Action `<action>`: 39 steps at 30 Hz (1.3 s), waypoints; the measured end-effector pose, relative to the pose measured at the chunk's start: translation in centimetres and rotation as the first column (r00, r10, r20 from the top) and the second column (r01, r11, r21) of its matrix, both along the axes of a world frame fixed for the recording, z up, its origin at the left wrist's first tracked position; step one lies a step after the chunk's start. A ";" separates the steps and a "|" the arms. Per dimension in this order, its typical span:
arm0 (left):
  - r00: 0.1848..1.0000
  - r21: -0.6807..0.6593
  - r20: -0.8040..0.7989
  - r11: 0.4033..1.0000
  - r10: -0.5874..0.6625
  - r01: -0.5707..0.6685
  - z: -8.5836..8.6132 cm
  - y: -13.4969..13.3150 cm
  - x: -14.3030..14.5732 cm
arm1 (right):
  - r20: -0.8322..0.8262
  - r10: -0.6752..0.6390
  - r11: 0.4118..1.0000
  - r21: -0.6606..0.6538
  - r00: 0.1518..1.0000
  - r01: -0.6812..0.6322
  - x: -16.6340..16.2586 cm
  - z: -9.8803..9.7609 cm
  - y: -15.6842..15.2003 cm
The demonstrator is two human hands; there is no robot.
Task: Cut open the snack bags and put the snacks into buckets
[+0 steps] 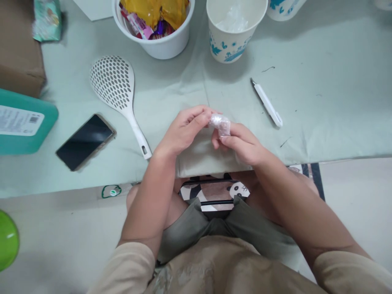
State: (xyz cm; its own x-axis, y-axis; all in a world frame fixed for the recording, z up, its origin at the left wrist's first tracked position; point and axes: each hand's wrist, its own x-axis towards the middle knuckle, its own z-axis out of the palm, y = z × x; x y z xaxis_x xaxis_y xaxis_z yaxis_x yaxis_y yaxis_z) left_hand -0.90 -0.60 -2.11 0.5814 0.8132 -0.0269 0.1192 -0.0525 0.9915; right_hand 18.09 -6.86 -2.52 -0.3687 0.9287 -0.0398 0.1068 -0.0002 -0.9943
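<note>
A crumpled piece of clear plastic film is held up between my two hands, just above the near edge of the table. My left hand pinches its upper left end between thumb and fingers. At the film's lower right, my right hand has its thumb and fingers closed on it. Whether anything is wrapped inside the film I cannot tell. To the right lies a white pen-like tool with a dark tip. Beyond the hands stands a paper cup with blue print, holding clear plastic bits.
A white tub of wrapped sweets stands at the back. Left of my arm lie a perforated white skimmer and a phone. A green container, a cardboard box and a green packet occupy the left side.
</note>
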 end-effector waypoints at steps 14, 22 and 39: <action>0.998 -0.091 -0.064 0.996 0.013 -0.018 0.1 0.2 0.1 | 0.036 -0.025 0.997 -0.066 0.999 0.027 0.1 -0.1 -0.3; 0.997 -0.107 -0.022 0.992 -0.073 0.070 -0.4 -0.3 -0.2 | -0.099 -0.066 0.979 -0.199 0.993 0.045 -0.3 -0.8 0.0; 0.996 -0.113 0.079 0.993 0.035 -0.026 -0.3 0.1 -0.3 | -0.096 -0.216 0.976 -0.058 0.972 0.211 -1.1 -0.1 0.3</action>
State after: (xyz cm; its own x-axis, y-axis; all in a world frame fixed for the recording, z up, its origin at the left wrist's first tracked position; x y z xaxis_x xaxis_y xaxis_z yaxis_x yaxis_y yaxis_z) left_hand -1.17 -0.47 -2.44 0.5600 0.8253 -0.0729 0.0383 0.0621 0.9973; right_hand 16.97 -6.55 -2.64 -0.1665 0.9843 -0.0579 -0.0017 -0.0590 -0.9983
